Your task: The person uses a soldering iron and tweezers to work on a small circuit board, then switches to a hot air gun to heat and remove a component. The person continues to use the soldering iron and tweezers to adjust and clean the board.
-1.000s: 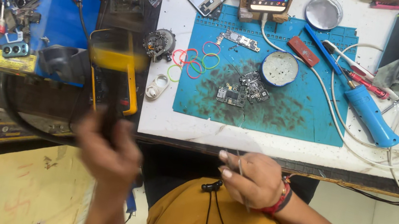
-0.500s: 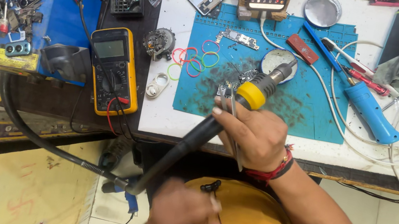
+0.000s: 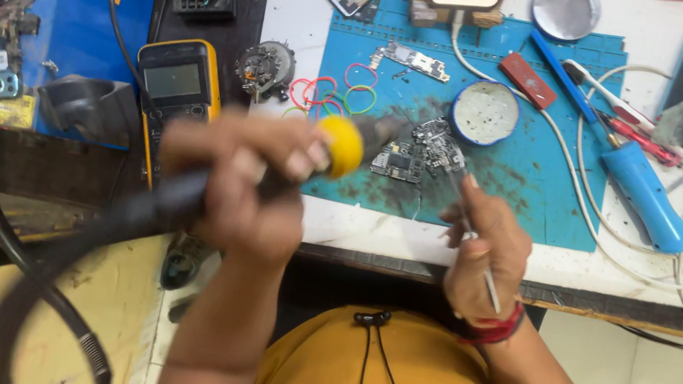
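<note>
Gripping the hot-air handpiece (image 3: 270, 181) by its black barrel, the left hand (image 3: 246, 191) had taken the tool over; half a second before, the right hand had held it over the mat while the left sat low near the lap. Its fingers were clamped around the handle, the yellow collar (image 3: 340, 146) pointing toward the small circuit boards (image 3: 416, 154) on the blue work mat (image 3: 531, 204), and the thick hose (image 3: 23, 297) trailed off down to the left. The right hand (image 3: 483, 251), freed of the tool, was closed on thin tweezers (image 3: 468, 226), their tips reaching the boards near the round tin (image 3: 484, 112). To my eye that swap set up heating with one hand and picking with the other. The yellow multimeter (image 3: 177, 93) lay untouched beside the mat, coloured rubber bands (image 3: 334, 95) just beyond.
</note>
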